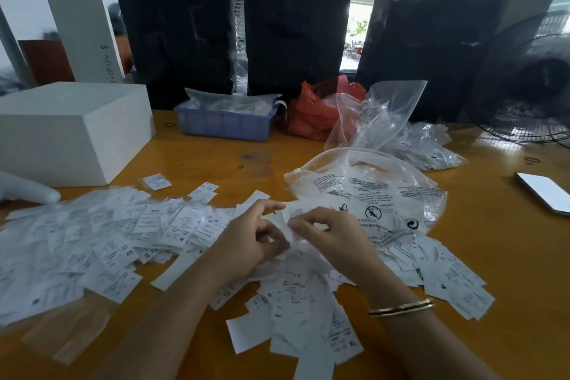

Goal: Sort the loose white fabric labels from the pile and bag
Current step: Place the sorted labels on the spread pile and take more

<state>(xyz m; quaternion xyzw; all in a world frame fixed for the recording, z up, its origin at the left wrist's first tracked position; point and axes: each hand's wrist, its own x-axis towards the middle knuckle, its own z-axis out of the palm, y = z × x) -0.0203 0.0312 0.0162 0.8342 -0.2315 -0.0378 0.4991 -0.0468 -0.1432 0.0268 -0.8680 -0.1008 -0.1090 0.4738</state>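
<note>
Loose white fabric labels (101, 244) with printed size marks cover the wooden table (499, 244) from the left edge to the middle, with more labels (447, 281) at the right. A clear printed plastic bag (379, 194) lies behind my hands. My left hand (251, 241) and my right hand (330, 233) meet over the pile's middle, each with curled fingers pinching white labels (288, 216) held between them. A gold bangle (401, 307) circles my right wrist.
A white box (71, 129) stands at the back left, a blue basket (225, 123) and a red bag (314, 114) behind the pile, more clear bags of labels (416, 145) at the back right. A phone (546, 191) lies right. Another person's gloved hand (27, 190) enters left.
</note>
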